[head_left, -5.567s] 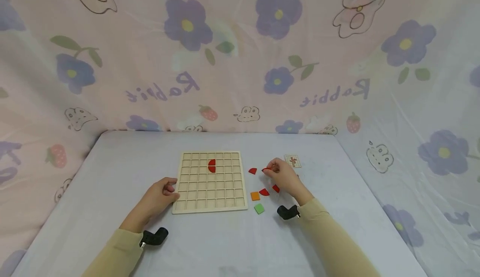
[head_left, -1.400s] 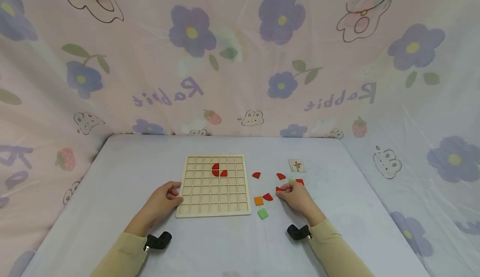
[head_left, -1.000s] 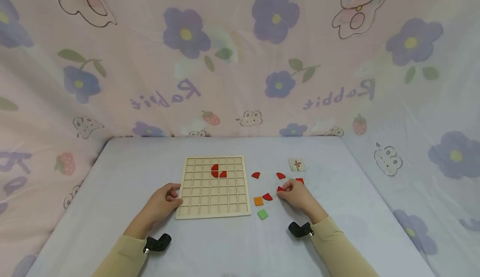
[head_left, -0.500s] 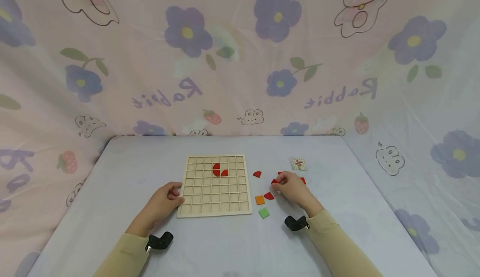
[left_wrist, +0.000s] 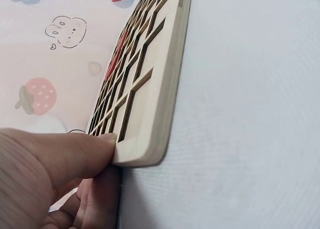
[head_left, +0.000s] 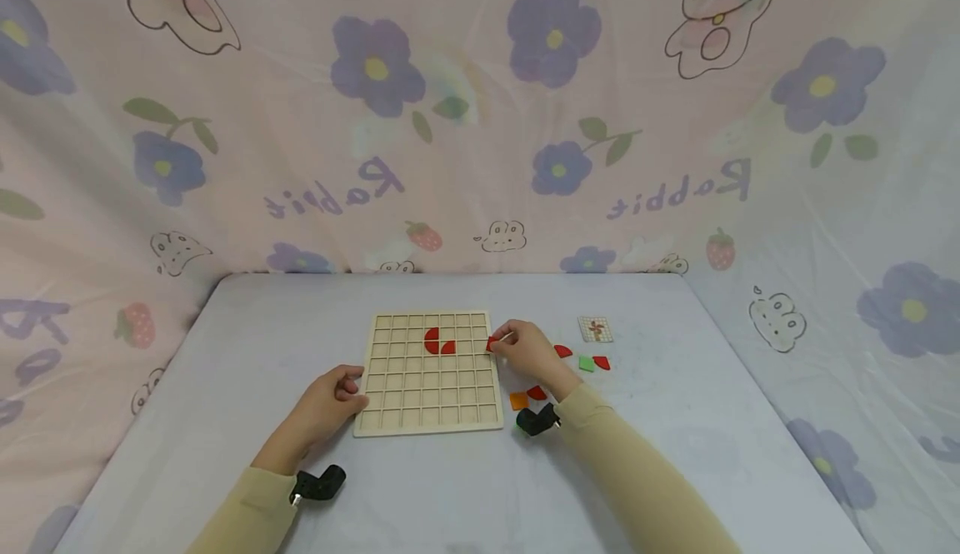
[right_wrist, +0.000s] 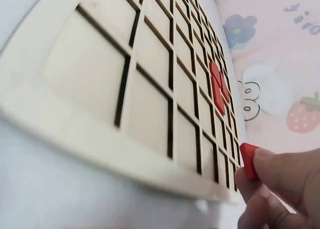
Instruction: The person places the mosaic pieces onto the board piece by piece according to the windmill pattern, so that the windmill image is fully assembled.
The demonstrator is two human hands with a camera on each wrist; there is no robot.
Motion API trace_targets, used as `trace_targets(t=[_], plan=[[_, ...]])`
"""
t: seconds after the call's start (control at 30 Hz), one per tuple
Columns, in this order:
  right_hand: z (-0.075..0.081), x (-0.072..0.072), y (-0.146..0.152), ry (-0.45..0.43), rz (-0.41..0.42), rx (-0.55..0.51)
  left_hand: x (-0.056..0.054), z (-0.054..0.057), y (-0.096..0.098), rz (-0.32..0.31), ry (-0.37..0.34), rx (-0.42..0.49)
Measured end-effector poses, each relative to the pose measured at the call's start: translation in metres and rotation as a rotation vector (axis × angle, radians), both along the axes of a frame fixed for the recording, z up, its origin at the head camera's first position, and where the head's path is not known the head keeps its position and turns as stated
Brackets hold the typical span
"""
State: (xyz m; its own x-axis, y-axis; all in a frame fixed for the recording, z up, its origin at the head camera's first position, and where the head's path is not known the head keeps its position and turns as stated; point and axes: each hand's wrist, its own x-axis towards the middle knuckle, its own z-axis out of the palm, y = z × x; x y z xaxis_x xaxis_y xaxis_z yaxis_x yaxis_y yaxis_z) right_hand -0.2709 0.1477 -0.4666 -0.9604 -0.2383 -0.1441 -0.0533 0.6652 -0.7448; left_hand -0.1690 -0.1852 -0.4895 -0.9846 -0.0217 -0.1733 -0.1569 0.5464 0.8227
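Observation:
A wooden grid board [head_left: 390, 389] lies on the table, with three red quarter-circle tiles [head_left: 432, 341] set in neighbouring cells in its upper part. At its left edge my left hand [head_left: 321, 408] holds the board; the left wrist view has the thumb [left_wrist: 82, 154] on the rim and the fingers down at the side. My right hand [head_left: 531, 354] pinches a small red tile [right_wrist: 248, 161] between thumb and fingertips, right at the board's right edge. Its full outline is partly covered by the fingers.
Right of the board lie an orange square tile [head_left: 519, 401], red tiles [head_left: 536, 392] and a green square tile [head_left: 587, 363]. A small pattern card [head_left: 596, 329] lies farther back. Another green tile is mostly hidden under the right wrist camera [head_left: 537, 421].
Over the last half second my right hand has carried the red tile leftward to the board's edge. A third red tile has joined two on the board since the oldest frame. My left hand stays put.

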Motion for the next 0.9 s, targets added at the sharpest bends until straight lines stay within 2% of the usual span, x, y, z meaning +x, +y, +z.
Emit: trace_targets(t=[0.27, 0.47, 0.73, 0.9], plan=[[-0.002, -0.006, -0.030, 0.015, 0.045, -0.040, -0.002, 0.000, -0.001, -0.005, 0.001, -0.010], [-0.006, -0.010, -0.041, 0.036, 0.061, 0.015, -0.002, -0.002, 0.000, -0.002, -0.005, -0.003], [-0.006, -0.008, -0.049, 0.080, 0.053, 0.079, -0.002, 0.001, 0.000, -0.011, 0.002, 0.013], [-0.005, -0.007, -0.054, 0.067, 0.056, 0.093, -0.001, 0.002, -0.002, -0.012, -0.006, 0.032]])
